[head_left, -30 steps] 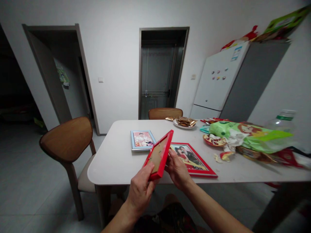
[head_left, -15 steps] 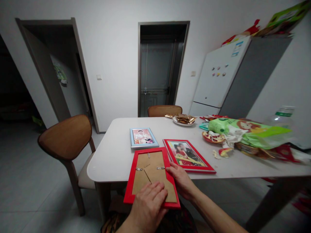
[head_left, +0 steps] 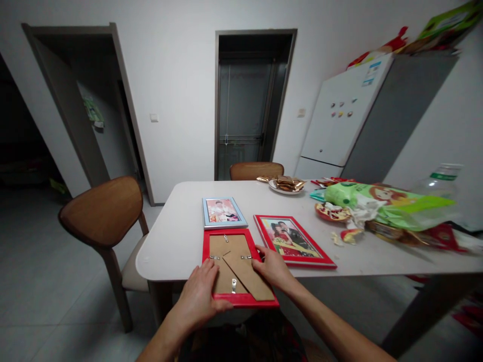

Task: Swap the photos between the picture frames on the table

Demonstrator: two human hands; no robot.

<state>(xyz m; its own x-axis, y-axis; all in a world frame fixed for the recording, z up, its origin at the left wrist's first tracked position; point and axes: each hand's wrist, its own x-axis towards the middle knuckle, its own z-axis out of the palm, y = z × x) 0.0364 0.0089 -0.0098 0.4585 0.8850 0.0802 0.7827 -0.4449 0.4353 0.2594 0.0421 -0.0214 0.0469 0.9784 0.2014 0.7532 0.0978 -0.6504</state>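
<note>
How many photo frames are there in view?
3: a blue frame face up on the table, a face-up red frame to its right, and a face-down frame held by left hand and right hand. The green bag may hide more.

Both arms reaching forward from the person's torso, bare up to where view cuts off. Left forearm coming in from 8 o'clock, right forearm from 4. Left hand sitting slightly closer to the body, back facing up, fingers lying together and aiming toward 1, thumb stretching out toward 3. Right hand angling toward 10, back up, fingers curling, thumb bending inward. Wrists running roughly in line with forearms. Both hands gripping, palms hidden, gap between them.
</note>
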